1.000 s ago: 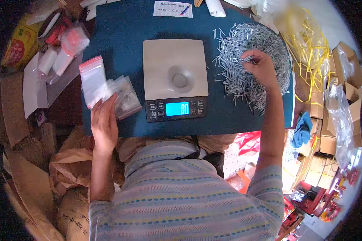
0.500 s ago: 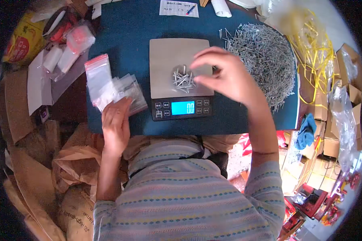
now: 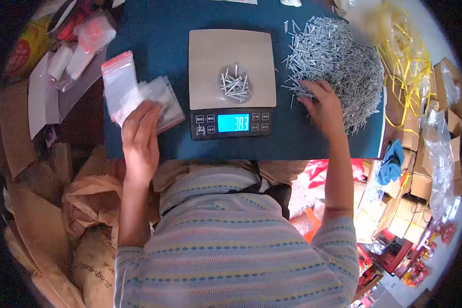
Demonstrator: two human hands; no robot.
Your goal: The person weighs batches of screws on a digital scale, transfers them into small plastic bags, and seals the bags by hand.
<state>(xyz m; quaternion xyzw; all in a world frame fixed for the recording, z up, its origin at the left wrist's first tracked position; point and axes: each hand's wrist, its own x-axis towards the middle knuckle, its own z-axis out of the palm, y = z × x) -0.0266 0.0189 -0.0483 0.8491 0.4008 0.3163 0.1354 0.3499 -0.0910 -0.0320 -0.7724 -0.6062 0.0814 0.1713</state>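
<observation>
A digital scale (image 3: 231,46) stands mid-table, its blue display reading 38.3. A small round clear dish (image 3: 220,95) on its plate holds a bunch of silvery screws (image 3: 234,86). My right hand (image 3: 323,105) is at the near left edge of a large heap of similar screws (image 3: 339,66), thumb and forefinger apart; the other fingers are partly hidden. To the scale's left, my left hand (image 3: 140,136) lies with outstretched fingers on the lower part of some clear zip bags (image 3: 161,97). More bags with red top strips (image 3: 117,60) lie beside them.
A white open box (image 3: 43,97) with wrapped packs stands at the left. Yellow strapping (image 3: 408,66) and cardboard boxes (image 3: 421,177) crowd the right. Brown paper sacks (image 3: 90,197) sit below the table's left side. A blue cloth (image 3: 391,161) hangs near the right corner.
My right hand has moved from beside the dish to the screw heap on the right. The display went from 0.0 to 38.3. My left hand stays at the bags; the view has shifted slightly.
</observation>
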